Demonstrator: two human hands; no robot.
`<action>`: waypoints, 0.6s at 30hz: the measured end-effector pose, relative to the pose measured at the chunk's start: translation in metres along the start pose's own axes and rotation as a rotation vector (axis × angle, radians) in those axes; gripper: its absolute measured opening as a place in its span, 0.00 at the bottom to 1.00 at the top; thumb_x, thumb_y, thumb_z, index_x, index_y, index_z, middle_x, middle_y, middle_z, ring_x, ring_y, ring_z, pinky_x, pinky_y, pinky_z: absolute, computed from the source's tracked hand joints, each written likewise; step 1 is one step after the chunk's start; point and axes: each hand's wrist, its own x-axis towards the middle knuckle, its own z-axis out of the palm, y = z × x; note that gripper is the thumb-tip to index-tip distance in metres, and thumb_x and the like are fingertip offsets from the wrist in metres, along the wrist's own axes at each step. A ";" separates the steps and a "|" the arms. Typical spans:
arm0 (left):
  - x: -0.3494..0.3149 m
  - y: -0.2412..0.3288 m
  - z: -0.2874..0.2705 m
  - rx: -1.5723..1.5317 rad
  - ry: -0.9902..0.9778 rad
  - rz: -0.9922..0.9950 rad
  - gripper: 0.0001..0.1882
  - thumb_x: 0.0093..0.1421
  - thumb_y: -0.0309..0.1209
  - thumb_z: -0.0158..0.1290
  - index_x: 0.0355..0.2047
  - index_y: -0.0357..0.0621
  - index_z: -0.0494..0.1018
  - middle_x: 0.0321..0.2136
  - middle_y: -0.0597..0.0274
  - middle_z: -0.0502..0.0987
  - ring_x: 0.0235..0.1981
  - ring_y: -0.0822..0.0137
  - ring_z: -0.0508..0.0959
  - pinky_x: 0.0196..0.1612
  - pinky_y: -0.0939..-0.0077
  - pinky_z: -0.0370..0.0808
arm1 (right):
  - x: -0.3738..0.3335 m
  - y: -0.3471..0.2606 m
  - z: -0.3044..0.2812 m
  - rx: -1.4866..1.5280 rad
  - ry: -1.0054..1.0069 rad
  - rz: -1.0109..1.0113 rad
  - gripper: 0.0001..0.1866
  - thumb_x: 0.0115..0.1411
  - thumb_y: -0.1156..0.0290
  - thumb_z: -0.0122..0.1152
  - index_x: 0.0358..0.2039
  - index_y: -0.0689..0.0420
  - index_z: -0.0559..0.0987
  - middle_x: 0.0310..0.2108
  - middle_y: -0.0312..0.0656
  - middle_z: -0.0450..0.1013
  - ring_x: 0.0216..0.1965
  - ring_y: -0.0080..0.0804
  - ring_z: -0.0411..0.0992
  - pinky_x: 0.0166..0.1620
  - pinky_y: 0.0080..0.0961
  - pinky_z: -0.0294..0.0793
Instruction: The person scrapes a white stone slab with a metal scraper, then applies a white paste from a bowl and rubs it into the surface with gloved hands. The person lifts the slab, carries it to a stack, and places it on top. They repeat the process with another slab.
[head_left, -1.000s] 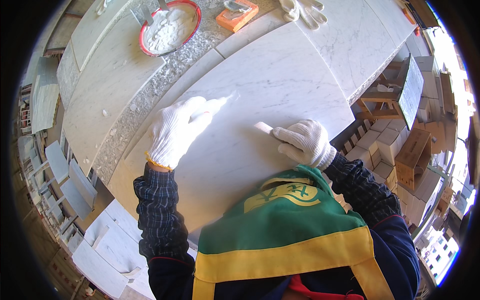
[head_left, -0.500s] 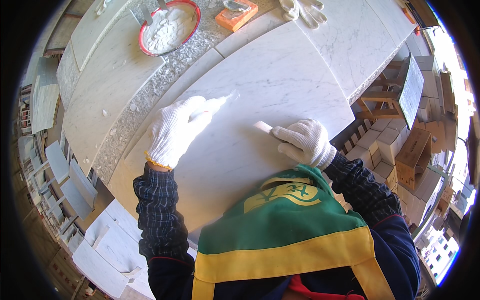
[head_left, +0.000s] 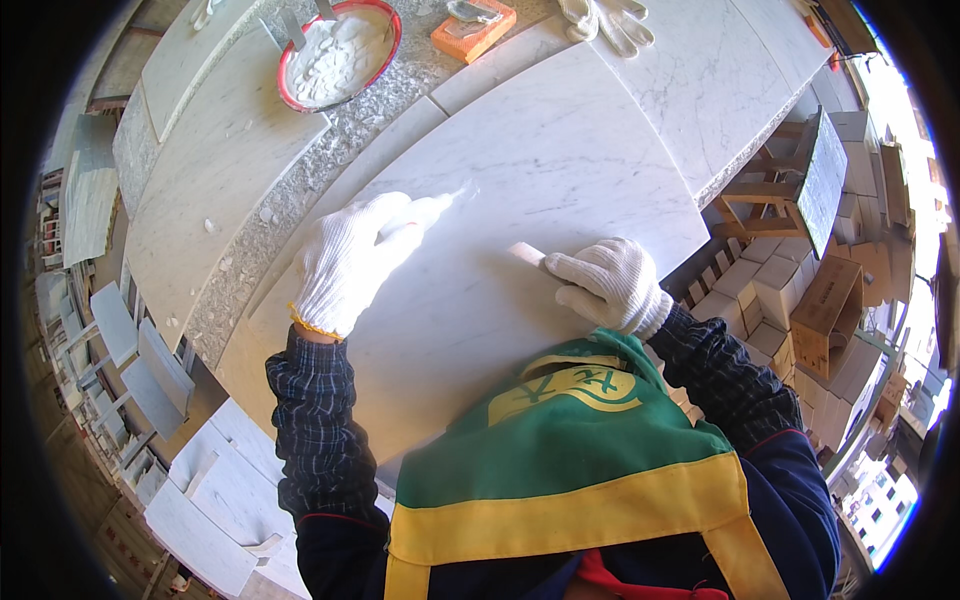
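White knit gloves cover both hands above a grey-veined white marble slab (head_left: 560, 160). My left hand (head_left: 355, 255) rests over the slab's left part, its fingers closed together. Glare washes out the fingertips, where a whitish wisp shows; what they hold, if anything, I cannot make out. To the right, my right hand (head_left: 610, 285) is closed on a small flat pale strip (head_left: 527, 254), gripped between thumb and fingers. The strip's free end points left, low over the slab; whether it touches the stone I cannot tell. The gap between the hands shows bare marble.
Beyond the slab are a red-rimmed bowl (head_left: 340, 55) of white paste with tool handles, an orange block (head_left: 473, 32) with a grey piece on it, and spare gloves (head_left: 610, 22). Crumbs litter the table (head_left: 270, 215). At right stand a wooden trestle (head_left: 770, 195) and cartons (head_left: 775, 285).
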 end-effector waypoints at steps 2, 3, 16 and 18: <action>0.001 0.000 0.000 0.013 -0.003 -0.014 0.20 0.59 0.37 0.66 0.50 0.44 0.81 0.39 0.51 0.85 0.37 0.57 0.85 0.41 0.67 0.79 | 0.000 0.000 0.000 -0.004 -0.001 0.003 0.19 0.54 0.69 0.70 0.46 0.63 0.82 0.23 0.46 0.76 0.24 0.49 0.76 0.27 0.41 0.76; 0.001 0.000 0.000 0.006 -0.004 -0.010 0.20 0.59 0.37 0.65 0.50 0.44 0.81 0.40 0.51 0.85 0.37 0.57 0.85 0.40 0.67 0.79 | 0.000 0.000 0.000 -0.004 -0.003 0.006 0.19 0.54 0.68 0.70 0.46 0.63 0.82 0.23 0.46 0.76 0.24 0.49 0.76 0.27 0.41 0.76; 0.000 -0.002 0.002 0.017 0.015 -0.010 0.19 0.59 0.36 0.66 0.49 0.43 0.81 0.39 0.51 0.85 0.35 0.58 0.84 0.40 0.67 0.79 | 0.000 -0.003 0.000 -0.035 0.011 0.050 0.20 0.49 0.70 0.72 0.44 0.61 0.86 0.22 0.44 0.76 0.23 0.44 0.76 0.29 0.39 0.75; 0.000 -0.002 0.003 0.006 0.030 -0.001 0.19 0.59 0.36 0.66 0.48 0.42 0.81 0.38 0.50 0.85 0.35 0.58 0.84 0.40 0.67 0.79 | 0.000 -0.003 -0.001 -0.054 0.003 0.053 0.19 0.49 0.69 0.72 0.44 0.61 0.86 0.22 0.43 0.76 0.23 0.44 0.76 0.29 0.39 0.75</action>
